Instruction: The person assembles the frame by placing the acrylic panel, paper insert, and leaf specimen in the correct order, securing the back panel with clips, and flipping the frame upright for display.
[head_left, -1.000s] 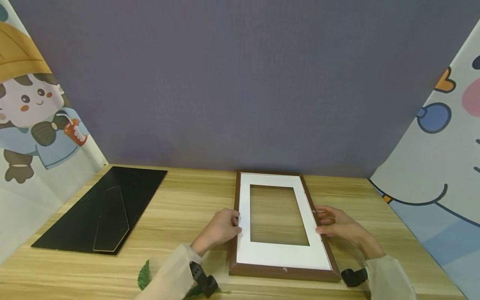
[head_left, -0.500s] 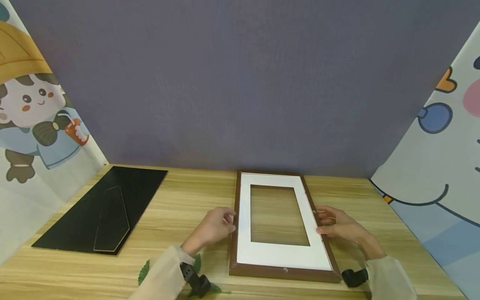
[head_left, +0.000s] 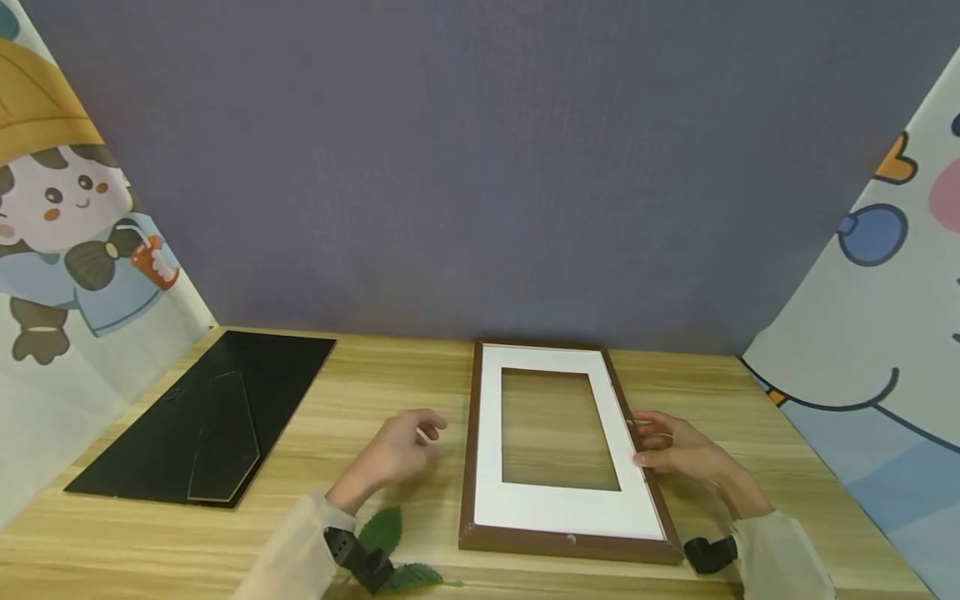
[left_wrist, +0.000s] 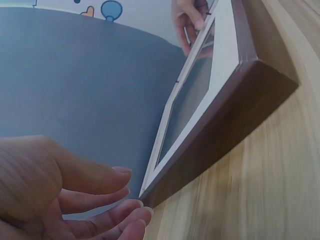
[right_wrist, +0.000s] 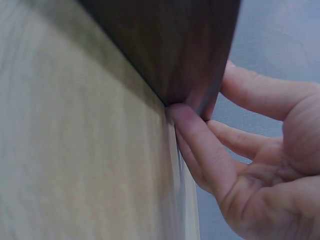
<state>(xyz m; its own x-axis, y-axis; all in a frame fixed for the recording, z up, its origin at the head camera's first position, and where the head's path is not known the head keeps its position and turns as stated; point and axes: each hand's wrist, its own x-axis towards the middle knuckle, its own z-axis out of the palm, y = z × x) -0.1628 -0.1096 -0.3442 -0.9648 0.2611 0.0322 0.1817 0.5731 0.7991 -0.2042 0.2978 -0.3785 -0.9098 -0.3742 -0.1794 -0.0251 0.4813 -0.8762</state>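
At the far left a black backing board (head_left: 183,417) lies on the wooden table (head_left: 367,383), well apart from the rest. Next come green leaves (head_left: 382,529) by the left wrist, partly hidden behind its wrist camera (head_left: 358,560). The left hand (head_left: 401,442) hangs just beside the frame, fingers loosely bent with a gap to the thumb, holding nothing. To its right the brown frame (head_left: 517,540) lies flat on the table, its long axis running away from the person, one short side near and the other close to the grey wall (head_left: 480,167). The white mat (head_left: 551,507) sits inside it, its cut-out lengthwise the same way. The frame looks stiff and fairly light, its smooth rails perhaps a little slippery; the mat is probably thin card that bends or creases easily, and faint reflections hint at a fragile pane. Opposite long rails seem the best hold, clear of the mat. The right hand (head_left: 675,450) pinches the right rail, thumb on the upper edge, fingers against the outer side and low down.
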